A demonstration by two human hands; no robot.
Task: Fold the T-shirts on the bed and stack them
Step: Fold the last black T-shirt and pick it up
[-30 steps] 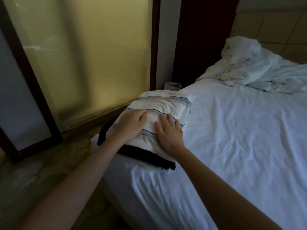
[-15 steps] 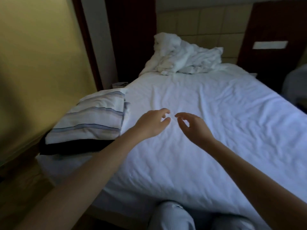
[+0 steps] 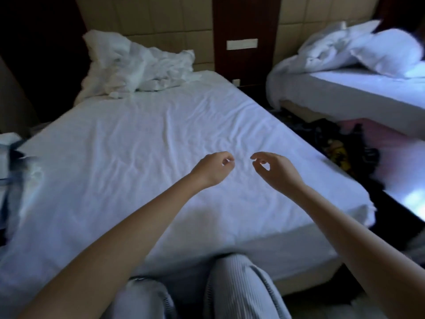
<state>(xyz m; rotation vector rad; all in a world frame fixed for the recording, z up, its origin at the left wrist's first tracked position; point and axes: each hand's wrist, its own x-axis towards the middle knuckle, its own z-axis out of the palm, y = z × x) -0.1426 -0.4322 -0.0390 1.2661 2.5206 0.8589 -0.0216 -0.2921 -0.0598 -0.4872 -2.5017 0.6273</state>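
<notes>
Left hand (image 3: 212, 168) and right hand (image 3: 274, 170) hovered mid-frame above the bed (image 3: 138, 146), grips loosely curled and empty. Blurred T-shirts (image 3: 9, 155) sat at the frame's left edge; soft, light cloth, probably best pinched at the edges.

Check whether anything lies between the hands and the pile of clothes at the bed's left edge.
Nothing visible does. Between the left hand and the blurred pile lies only wrinkled sheet. The right hand hovers beside the left; both hold nothing. The crumpled duvet sits off the path, by the headboard.

striped fabric (image 3: 10, 157) — blurred, cut by the left edge; dark floor clutter (image 3: 338, 146) — too dim to identify.
</notes>
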